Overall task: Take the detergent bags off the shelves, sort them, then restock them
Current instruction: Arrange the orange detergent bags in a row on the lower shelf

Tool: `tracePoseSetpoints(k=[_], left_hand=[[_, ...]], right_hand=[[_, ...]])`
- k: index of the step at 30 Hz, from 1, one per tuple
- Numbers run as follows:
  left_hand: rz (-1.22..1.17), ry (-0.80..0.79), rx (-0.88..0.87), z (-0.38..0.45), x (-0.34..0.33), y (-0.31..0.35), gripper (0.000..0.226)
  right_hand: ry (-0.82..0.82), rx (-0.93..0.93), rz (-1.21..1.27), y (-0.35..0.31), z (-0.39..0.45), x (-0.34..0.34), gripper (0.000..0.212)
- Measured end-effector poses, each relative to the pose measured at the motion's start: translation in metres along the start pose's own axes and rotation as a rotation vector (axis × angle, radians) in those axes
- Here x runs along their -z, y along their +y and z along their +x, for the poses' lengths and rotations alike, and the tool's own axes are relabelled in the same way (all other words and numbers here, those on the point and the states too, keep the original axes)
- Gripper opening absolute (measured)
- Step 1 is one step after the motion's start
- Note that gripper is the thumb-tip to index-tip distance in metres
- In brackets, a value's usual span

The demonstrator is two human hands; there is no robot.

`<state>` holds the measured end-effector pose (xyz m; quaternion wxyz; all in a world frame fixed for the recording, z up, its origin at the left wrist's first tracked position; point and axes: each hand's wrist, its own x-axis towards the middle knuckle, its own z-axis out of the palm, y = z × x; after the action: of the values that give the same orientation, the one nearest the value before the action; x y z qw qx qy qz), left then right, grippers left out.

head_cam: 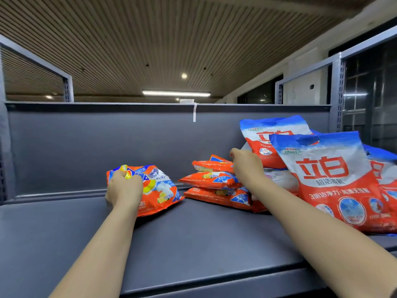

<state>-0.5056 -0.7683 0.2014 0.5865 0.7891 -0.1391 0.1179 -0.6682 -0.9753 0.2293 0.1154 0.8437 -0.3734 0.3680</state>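
Shelf (193, 244) fills the lower frame and holds everything: big red-and-white detergent bags (330, 179) propped at right, stack of small orange bags (214, 181) at centre, one loose orange bag (159, 190) centre-left. Left hand (123, 188) clenches that loose bag's crumpled top. Right hand (247, 166) reaches curled into the stack; grip not visible, can't tell. Advice: lift the top bag only, support underneath.

Single head cam, wide-angle, worn at your eye level, faces fwd and slightly up into the grey shelf (193, 244). Close range: your forearms enter from the bottom edge, shelf deck fills the lower half, back panel (107, 147) spans mid-frame. Slatted ceiling (171, 39) takes the upper half. Frame edges bow w/ lens distortion. No 2nd view to overlap.
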Motion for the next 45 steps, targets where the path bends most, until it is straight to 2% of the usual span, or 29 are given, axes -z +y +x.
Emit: tracePoseSetpoints(k=[3, 6, 9, 12, 14, 16, 20, 22, 27, 33, 36, 38, 42, 45], left_hand=[[-0.039, 0.014, 0.030, -0.004, 0.004, -0.002, 0.050], [-0.034, 0.002, 0.002, -0.004, 0.006, -0.006, 0.042], [-0.015, -0.010, -0.129, -0.004, 0.005, -0.006, 0.007], [-0.010, -0.036, -0.276, -0.008, -0.001, -0.004, 0.020], [-0.006, -0.045, -0.320, -0.010, -0.003, -0.004, 0.025], [-0.001, -0.032, -0.312, -0.009, -0.005, -0.005, 0.026], [0.027, 0.035, -0.250, -0.009, -0.007, -0.004, 0.004], [0.051, 0.071, -0.234, -0.009, -0.008, -0.002, 0.014], [0.062, 0.161, -0.211, -0.006, -0.001, -0.002, 0.016], [0.034, 0.145, -0.239, -0.007, 0.005, -0.005, 0.005], [0.001, 0.119, -0.259, -0.007, 0.003, -0.007, 0.006], [-0.067, 0.099, -0.218, -0.007, 0.004, -0.008, 0.015], [-0.273, 0.060, 0.001, -0.004, 0.007, -0.008, 0.039], [-0.316, 0.053, 0.157, -0.002, 0.005, -0.010, 0.059]], right_hand=[[-0.018, 0.044, -0.024, -0.011, 0.003, 0.006, 0.018], [-0.176, -0.004, -0.032, -0.011, -0.004, -0.004, 0.020], [-0.256, -0.039, -0.079, -0.007, -0.009, -0.008, 0.030], [-0.264, -0.029, -0.152, -0.006, -0.007, -0.007, 0.032], [-0.240, -0.041, -0.115, -0.002, -0.005, -0.009, 0.030], [-0.205, -0.045, -0.045, 0.000, -0.005, -0.010, 0.028], [-0.120, -0.033, 0.114, -0.003, -0.012, -0.009, 0.033], [-0.077, 0.004, 0.160, -0.006, -0.017, -0.004, 0.034], [-0.039, 0.121, 0.200, -0.020, -0.044, 0.016, 0.045], [-0.154, 0.296, -0.020, -0.034, -0.085, 0.027, 0.027], [-0.269, 0.159, 0.126, -0.046, -0.085, 0.030, 0.023], [-0.260, 0.012, 0.213, -0.043, -0.078, 0.024, 0.029], [-0.141, -0.310, 0.479, -0.033, -0.064, 0.015, 0.072], [-0.116, -0.511, 0.623, -0.034, -0.051, 0.010, 0.099]])
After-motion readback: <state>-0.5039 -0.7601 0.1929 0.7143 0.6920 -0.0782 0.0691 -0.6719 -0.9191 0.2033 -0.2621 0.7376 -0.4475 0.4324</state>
